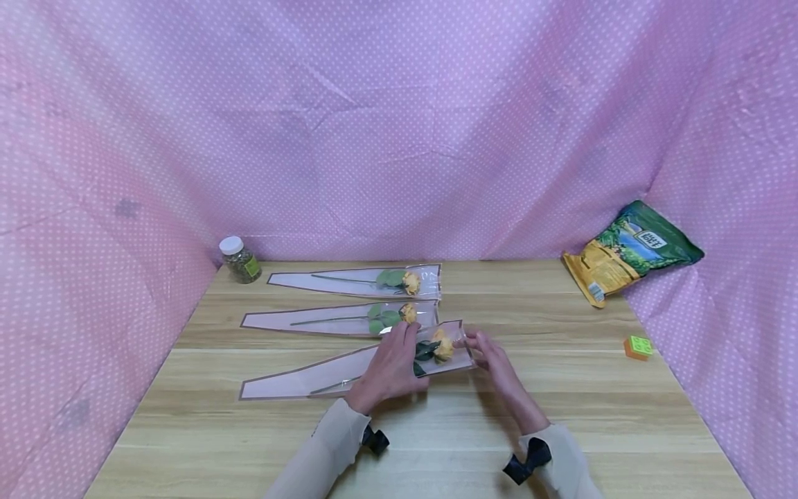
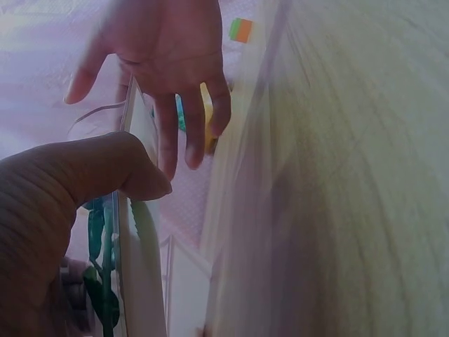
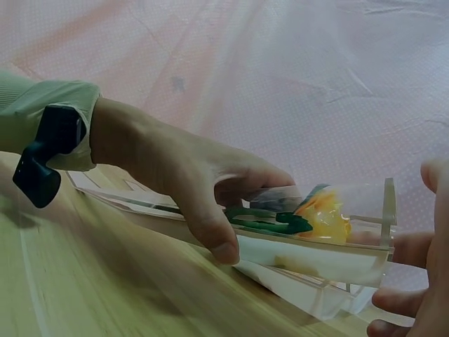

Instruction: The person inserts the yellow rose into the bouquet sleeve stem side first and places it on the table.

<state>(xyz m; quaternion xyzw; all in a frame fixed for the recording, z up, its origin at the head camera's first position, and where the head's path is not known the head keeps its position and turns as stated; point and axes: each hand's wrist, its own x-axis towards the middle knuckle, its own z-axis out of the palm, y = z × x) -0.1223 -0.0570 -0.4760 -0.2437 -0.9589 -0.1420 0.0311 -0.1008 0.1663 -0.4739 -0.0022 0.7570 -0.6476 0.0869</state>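
Note:
A yellow artificial rose (image 1: 444, 345) with dark green leaves lies in a clear, dark-edged flower sleeve (image 1: 280, 384). My left hand (image 1: 393, 367) grips this sleeve across its width, thumb on the near edge and fingers over the far edge. In the right wrist view, the sleeve's wide end is raised off the table, above another sleeve. At that wide, open end is my right hand (image 1: 501, 367), fingers extended and spread, one fingertip (image 3: 407, 249) right at the opening beside the bloom. The left palm hides part of the stem.
Two more sleeved roses lie behind, a middle one (image 1: 268, 321) and a far one (image 1: 293, 280). A white-capped jar (image 1: 242, 262) stands back left. On the right are a green and yellow snack bag (image 1: 630, 253) and green and orange toy bricks (image 1: 639, 348). Pink dotted cloth (image 1: 399, 138) surrounds the wooden table (image 1: 592, 402).

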